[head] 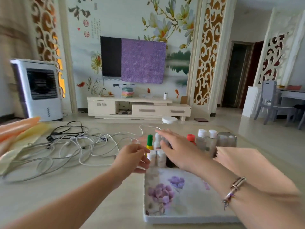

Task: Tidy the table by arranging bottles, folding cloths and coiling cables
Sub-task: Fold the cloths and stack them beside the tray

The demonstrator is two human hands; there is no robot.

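Here, tangled white cables (79, 146), small capped bottles (156, 158)

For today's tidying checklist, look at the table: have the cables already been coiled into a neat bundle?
No. The cables lie in a loose tangle spread over the table, left of the bottles and the floral tray.

The tabletop (102, 192) looks like pale polished stone, smooth with a soft sheen. On it at nine o'clock sprawl rubbery cables (79, 146), white, grey and matt black. The tray (173, 195) has a glossy, flower-printed face. The bottles (206, 141) at twelve o'clock are clear plastic with white, green and red plastic caps. The cloths (19, 134) at ten o'clock look soft and matt. The bracelet (235, 187) shines like metal.
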